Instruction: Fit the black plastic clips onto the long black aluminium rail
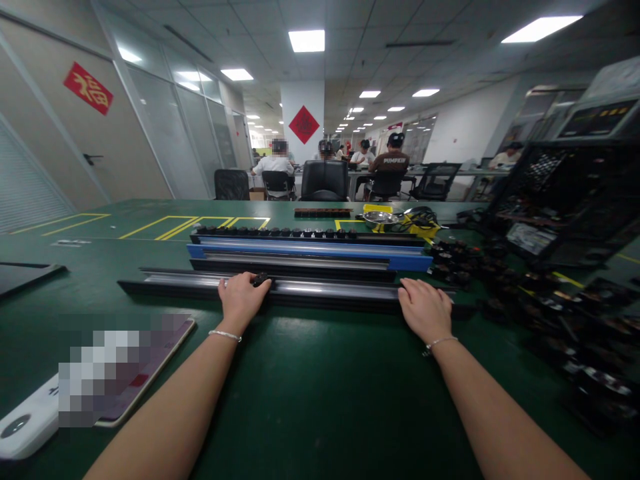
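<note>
A long black rail (325,291) with a shiny metal strip lies across the green table (310,400) in front of me. My left hand (241,298) rests on the rail with its fingers pinched on a small black part (260,279). My right hand (425,308) lies on the rail's right end, fingers curled over its edge. Behind it lie a blue rail (310,251) and a further black rail (280,233) lined with several small black parts.
A pile of small black parts (540,300) spreads over the table's right side under a dark crate (565,193). A tablet (125,373) and a white device (25,420) lie at the lower left. A metal bowl (380,217) sits farther back. People sit at desks beyond.
</note>
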The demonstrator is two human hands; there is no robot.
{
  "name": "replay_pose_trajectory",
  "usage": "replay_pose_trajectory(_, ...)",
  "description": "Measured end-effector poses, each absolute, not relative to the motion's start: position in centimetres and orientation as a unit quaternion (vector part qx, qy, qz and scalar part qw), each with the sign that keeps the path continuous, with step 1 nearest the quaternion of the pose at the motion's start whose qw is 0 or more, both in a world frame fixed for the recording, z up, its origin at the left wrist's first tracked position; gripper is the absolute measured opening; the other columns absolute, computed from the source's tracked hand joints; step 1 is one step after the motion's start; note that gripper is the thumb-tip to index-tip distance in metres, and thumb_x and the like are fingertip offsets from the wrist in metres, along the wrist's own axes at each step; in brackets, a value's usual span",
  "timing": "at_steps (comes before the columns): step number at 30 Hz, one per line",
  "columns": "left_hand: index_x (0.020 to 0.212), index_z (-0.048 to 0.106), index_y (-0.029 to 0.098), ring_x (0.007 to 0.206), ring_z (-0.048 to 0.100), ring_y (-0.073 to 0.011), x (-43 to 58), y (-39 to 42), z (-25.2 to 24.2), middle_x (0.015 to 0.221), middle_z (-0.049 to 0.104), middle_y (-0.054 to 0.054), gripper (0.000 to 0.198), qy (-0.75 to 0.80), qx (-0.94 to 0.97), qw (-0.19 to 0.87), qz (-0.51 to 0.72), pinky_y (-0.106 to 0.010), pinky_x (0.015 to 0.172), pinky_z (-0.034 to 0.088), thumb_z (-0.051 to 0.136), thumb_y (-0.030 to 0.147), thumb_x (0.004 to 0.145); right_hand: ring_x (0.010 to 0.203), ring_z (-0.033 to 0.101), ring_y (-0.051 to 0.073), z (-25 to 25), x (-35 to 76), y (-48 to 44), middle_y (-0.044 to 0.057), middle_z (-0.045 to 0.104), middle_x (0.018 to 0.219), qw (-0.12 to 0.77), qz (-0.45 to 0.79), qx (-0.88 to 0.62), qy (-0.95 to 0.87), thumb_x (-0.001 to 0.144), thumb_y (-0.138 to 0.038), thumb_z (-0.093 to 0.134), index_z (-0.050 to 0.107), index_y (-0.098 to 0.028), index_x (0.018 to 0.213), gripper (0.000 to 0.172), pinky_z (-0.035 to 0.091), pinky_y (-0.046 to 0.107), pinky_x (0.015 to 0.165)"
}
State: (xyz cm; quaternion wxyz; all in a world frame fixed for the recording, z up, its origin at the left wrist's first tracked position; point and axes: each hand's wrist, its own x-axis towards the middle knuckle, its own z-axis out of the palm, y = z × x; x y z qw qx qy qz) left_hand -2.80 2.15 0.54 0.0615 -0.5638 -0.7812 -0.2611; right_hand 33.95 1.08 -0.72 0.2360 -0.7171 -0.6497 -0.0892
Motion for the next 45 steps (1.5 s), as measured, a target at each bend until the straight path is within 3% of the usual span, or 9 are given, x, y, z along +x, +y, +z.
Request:
replay_pose_trajectory(24,0.090,0.069,0.020,0.102,0.059,-0.0284,-2.1,2.0,0.8,0.095,0.071,-0.009,0.043,-0.760,-0.597,0.055,-0.252,-0.048,0.103,0.028,0.049,0.057,0.077,0.123,0.045,0.022,-0.5,33.8,1.0,0.004,0.058,0.129,0.231,-0.085,-0.722,-0.646,0.091,-0.035,0.027,0.060,-0.021,0.118,0.045,0.026,0.048,0.103)
replay_pose_trajectory(31,0.090,0.070,0.021,0.097,0.061,-0.0278,-1.6,1.9,0.9,0.091,0.072,-0.008,0.044,-0.744,-0.616,0.071,-0.249,-0.041,0.095,0.037,0.050,0.058,0.076,0.122,0.045,0.022,-0.6,33.9,1.0,0.004,0.058,0.128,0.235,-0.087,-0.719,-0.649,0.091,-0.035,0.027,0.060,-0.021,0.118,0.045,0.025,0.048,0.104)
replay_pose_trajectory(45,0.093,0.071,0.019,0.092,0.062,-0.0270,-1.7,2.1,0.6,0.090,0.072,-0.009,0.048,-0.733,-0.633,0.085,-0.232,-0.036,0.082,0.043,0.048,0.059,0.079,0.122,0.045,0.022,-0.6,33.8,1.0,0.003,0.057,0.129,0.228,-0.086,-0.723,-0.647,0.091,-0.035,0.027,0.060,-0.023,0.118,0.044,0.025,0.047,0.104)
